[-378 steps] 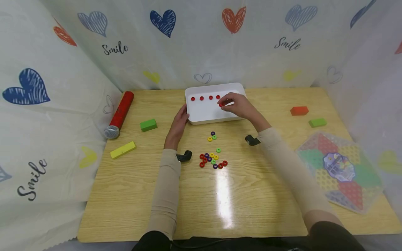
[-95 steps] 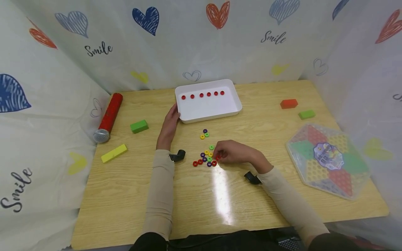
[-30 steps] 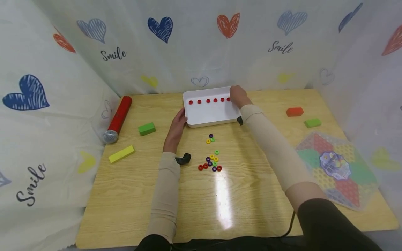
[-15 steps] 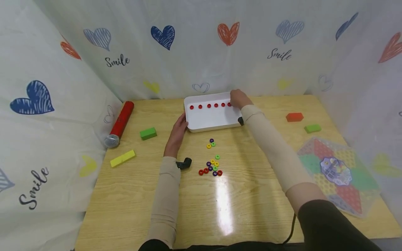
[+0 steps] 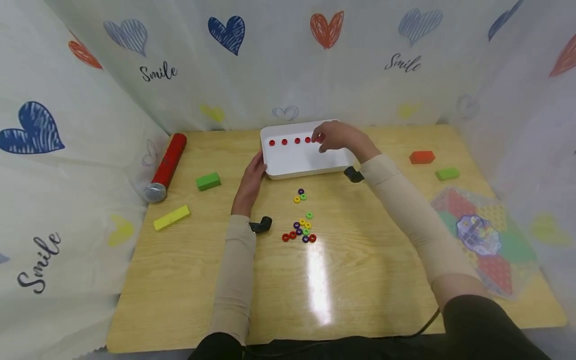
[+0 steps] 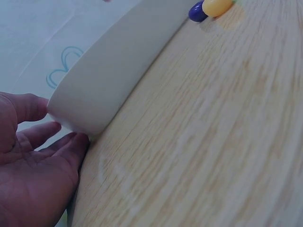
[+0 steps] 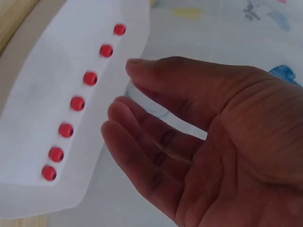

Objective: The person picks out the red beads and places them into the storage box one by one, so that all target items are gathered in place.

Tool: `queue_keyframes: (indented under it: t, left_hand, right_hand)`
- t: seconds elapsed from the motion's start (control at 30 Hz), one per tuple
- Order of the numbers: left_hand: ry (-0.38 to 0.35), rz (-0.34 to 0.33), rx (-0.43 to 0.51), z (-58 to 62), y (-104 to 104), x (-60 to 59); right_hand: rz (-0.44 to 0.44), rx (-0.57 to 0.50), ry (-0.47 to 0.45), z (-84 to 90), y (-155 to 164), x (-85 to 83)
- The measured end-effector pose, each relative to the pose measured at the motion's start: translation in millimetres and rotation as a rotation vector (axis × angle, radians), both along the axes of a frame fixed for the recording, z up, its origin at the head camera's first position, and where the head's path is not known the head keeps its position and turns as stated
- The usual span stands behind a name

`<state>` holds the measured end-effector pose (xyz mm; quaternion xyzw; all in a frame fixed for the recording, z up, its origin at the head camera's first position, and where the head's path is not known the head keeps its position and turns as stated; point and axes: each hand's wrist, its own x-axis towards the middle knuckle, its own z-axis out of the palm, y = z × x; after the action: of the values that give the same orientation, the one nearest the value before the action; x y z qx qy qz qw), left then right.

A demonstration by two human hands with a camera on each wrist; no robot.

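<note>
A white tray (image 5: 294, 161) sits at the back of the table with several red beads (image 5: 284, 142) in a row along its far side. My left hand (image 5: 249, 182) holds the tray's left end, thumb at the rim and fingers against the outer wall (image 6: 104, 75) in the left wrist view. Over the right part of the row, my right hand (image 5: 336, 136) hovers with thumb and fingers apart. The right wrist view shows nothing in that hand (image 7: 236, 142), and the whole bead row (image 7: 77, 103) beside it. Loose red, purple, yellow and green beads (image 5: 302, 222) lie before the tray.
On the left lie a red microphone (image 5: 166, 167), a green block (image 5: 208, 181) and a yellow block (image 5: 172, 218). To the right are a red block (image 5: 422, 157), a green block (image 5: 447, 174) and a see-through hexagonal bead case (image 5: 495, 265). A printed curtain (image 5: 288, 65) stands behind.
The red row in the tray has grown and fewer red beads lie loose on the table. In the last second my right hand has moved left from the tray's right end. The left hand stays.
</note>
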<state>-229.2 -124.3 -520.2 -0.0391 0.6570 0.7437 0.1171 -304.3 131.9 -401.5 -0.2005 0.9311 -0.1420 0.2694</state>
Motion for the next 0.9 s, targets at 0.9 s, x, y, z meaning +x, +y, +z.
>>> queue_keyframes:
  t: [0.9]
  left_hand:
    - [0.008,0.054,0.035,-28.1,1,-15.8]
  right_hand:
    - [0.683,-0.185,0.135,-75.4,-69,168.1]
